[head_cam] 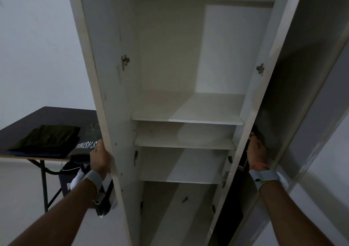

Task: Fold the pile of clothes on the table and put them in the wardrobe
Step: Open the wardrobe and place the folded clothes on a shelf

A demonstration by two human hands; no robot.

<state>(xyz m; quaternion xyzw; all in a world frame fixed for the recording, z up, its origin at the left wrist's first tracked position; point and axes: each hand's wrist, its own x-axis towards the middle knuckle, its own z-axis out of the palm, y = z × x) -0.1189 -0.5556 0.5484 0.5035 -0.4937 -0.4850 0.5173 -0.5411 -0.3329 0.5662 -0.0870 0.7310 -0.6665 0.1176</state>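
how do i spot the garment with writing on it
Find the dark table left of the wardrobe. Near its right end, just above the left hand, a black garment lies partly hidden by the wardrobe door. Unlike the plain olive garment beside it, it bears white lettering, FINISH.

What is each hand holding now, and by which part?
The left hand grips the left wardrobe door by its free edge; the right hand grips the right door likewise.

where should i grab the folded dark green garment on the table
Probably a two-handed grip under the folded dark green garment, palms sliding in from its left and right edges. It lies flat on the table, so lifting from below should keep the folds.
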